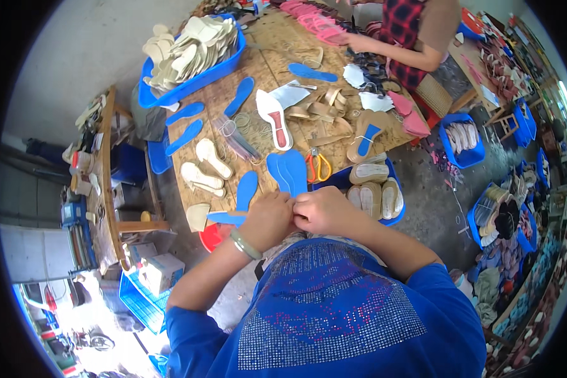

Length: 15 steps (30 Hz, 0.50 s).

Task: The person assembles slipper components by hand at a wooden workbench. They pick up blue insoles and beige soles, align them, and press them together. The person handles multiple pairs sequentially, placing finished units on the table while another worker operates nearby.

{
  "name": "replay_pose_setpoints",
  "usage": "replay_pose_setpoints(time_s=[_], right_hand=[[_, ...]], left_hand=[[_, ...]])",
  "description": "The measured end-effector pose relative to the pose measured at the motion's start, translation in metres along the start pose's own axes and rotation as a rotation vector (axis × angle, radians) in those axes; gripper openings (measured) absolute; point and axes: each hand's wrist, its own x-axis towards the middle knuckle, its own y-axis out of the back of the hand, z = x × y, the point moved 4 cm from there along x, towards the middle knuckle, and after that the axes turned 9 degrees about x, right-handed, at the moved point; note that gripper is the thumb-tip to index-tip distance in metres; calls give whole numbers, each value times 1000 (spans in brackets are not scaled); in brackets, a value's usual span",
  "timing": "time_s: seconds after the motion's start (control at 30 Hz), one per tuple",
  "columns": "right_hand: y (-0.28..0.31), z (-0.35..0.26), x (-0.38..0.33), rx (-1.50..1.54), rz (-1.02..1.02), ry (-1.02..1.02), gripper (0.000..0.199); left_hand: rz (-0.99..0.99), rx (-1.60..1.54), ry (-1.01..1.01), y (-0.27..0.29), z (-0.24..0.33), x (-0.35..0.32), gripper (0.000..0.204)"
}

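Observation:
A pair of blue insoles (288, 171) lies side by side at the near edge of the table, toes pointing away from me. My left hand (268, 217) and my right hand (324, 211) meet over their heel ends, fingers curled and closed on them. The fingertips are partly hidden. Left of my left hand is another blue insole (247, 190), and a blue piece (227, 218) lies by my left wrist. Orange-handled scissors (319, 167) rest just beyond my right hand. A white sole with a red patch (276, 120) lies past the insoles.
On the wooden table (271, 50) are cream soles (214, 157), tan straps (324, 110) and rubber bands. A blue crate of cream insoles (198, 53) stands far left; a blue bin of soles (378, 189) sits near right. Across the table a person (416, 50) handles pink straps (318, 25).

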Motion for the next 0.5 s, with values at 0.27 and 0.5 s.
replay_pose_setpoints(time_s=[0.27, 0.5], right_hand=[[-30, 4, 6, -9, -159, -9, 14], [-27, 31, 15, 290, -191, -276, 20]], left_hand=[[-394, -348, -101, -44, -24, -15, 19], [-352, -706, 41, -52, -28, -18, 23]])
